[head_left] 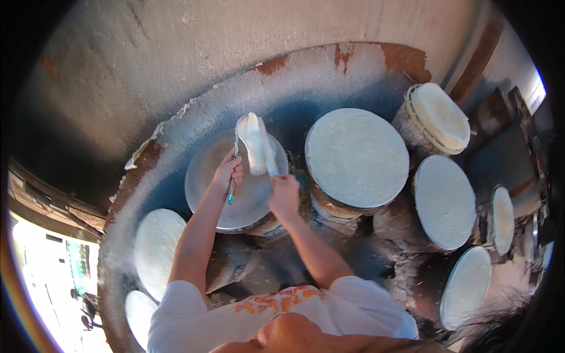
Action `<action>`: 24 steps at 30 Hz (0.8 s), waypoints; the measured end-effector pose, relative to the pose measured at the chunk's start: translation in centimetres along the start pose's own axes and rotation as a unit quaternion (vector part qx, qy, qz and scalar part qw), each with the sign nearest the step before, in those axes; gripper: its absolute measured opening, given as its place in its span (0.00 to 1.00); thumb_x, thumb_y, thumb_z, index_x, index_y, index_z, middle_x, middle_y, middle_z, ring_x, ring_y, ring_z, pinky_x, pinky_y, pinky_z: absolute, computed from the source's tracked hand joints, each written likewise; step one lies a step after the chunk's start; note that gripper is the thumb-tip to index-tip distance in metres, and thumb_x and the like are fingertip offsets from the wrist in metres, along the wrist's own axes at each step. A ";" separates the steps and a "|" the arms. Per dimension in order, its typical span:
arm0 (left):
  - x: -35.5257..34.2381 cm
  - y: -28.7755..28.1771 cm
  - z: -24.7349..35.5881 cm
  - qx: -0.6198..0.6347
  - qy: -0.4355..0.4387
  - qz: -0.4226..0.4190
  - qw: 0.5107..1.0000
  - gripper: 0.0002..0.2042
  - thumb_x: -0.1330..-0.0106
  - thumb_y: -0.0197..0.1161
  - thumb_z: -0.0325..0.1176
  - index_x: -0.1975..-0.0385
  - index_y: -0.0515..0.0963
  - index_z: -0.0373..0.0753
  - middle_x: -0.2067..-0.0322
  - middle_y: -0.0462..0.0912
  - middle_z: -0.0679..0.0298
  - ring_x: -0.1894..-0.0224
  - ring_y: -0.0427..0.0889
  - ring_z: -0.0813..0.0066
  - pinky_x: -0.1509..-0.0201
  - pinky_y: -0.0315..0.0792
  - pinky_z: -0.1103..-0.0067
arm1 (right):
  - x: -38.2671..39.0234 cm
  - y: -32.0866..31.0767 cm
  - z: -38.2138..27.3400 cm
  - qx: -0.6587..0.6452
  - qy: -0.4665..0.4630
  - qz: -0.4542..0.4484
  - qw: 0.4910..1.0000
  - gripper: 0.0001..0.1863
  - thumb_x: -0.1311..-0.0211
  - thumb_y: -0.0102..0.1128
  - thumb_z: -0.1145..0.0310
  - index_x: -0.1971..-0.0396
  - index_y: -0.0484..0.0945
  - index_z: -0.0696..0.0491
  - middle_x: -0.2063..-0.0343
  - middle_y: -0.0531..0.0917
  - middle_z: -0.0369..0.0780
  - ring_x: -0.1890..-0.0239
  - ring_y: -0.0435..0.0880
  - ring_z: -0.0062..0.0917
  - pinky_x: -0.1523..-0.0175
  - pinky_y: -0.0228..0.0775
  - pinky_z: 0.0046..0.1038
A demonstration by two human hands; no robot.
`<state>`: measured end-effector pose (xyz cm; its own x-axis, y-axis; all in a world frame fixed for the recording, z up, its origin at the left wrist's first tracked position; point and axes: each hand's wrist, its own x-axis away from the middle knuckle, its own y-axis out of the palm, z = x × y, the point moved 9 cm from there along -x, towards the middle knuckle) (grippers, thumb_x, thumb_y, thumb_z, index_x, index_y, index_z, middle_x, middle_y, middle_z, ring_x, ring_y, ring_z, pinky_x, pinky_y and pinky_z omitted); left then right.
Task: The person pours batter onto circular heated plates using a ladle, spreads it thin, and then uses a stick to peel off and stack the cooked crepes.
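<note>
Over a round grey metal griddle (212, 197), my left hand (228, 170) is closed around a slim metal-handled tool (231, 191). My right hand (285, 197) grips a pale, flat tool (271, 159), smeared by motion; its exact kind does not show. A soft white mass like dough or batter (253, 141) hangs between the two tools, above the far half of the griddle. Both forearms reach forward from the lower edge. The griddle's surface shows bare grey under my hands.
A large round griddle with a white layer (357, 157) stands just right. More white-covered rounds curve along the right, including one with a raised rim (438, 117), and two stand at left (159, 253). A flour-dusted, rusty-edged ledge (194, 117) bends along a metal wall (235, 35).
</note>
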<state>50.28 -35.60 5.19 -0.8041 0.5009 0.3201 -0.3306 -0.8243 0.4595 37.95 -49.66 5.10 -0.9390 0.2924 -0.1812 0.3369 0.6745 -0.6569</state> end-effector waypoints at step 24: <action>9.2 -10.0 2.8 -0.543 0.068 0.245 0.800 0.26 0.37 0.56 0.29 0.37 0.64 0.52 0.46 0.76 0.59 0.68 0.80 0.69 0.67 0.73 0.74 | -0.4 -2.6 0.4 -0.008 -0.066 -0.058 0.996 0.19 0.56 0.57 0.79 0.59 0.79 0.54 0.57 0.78 0.41 0.53 0.74 0.41 0.51 0.71 0.36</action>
<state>47.60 -21.99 5.82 -0.9905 0.0747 0.1150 -0.1345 -0.6925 -0.7087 37.47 -51.82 6.53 -0.9721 0.1208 -0.2009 0.2261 0.7091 -0.6678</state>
